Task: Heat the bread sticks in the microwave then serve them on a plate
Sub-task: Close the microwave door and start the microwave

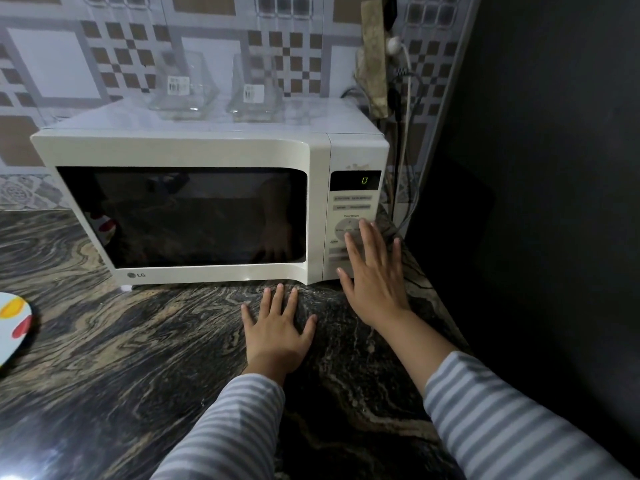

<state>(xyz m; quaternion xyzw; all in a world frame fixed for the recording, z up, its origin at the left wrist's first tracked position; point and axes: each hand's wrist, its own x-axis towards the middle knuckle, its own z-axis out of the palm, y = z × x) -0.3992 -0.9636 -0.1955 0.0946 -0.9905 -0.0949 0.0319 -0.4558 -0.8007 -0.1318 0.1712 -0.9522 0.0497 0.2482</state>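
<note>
**Both hands flat at the microwave, door closed**

Your microwave (194, 202) is white, "LG" on the lower-left door corner, display reading a green "0". The control-panel button text is too blurred to read; "Time/Weight" above the dial is barely legible. Your right hand (372, 278) is spread wide, fingers straight, over the panel's dial and lower buttons, holding nothing. Your left hand (278, 327) lies flat, fingers splayed, on the dark marbled counter (121, 358) just in front of the microwave's door. The plate (12, 327), white with red and yellow spots, sits on the counter well left of the microwave, partly out of view. Bread sticks can't be seen; the door window is dark. Two clear glass containers (183, 88) with small labels stand on top of the microwave.
</note>
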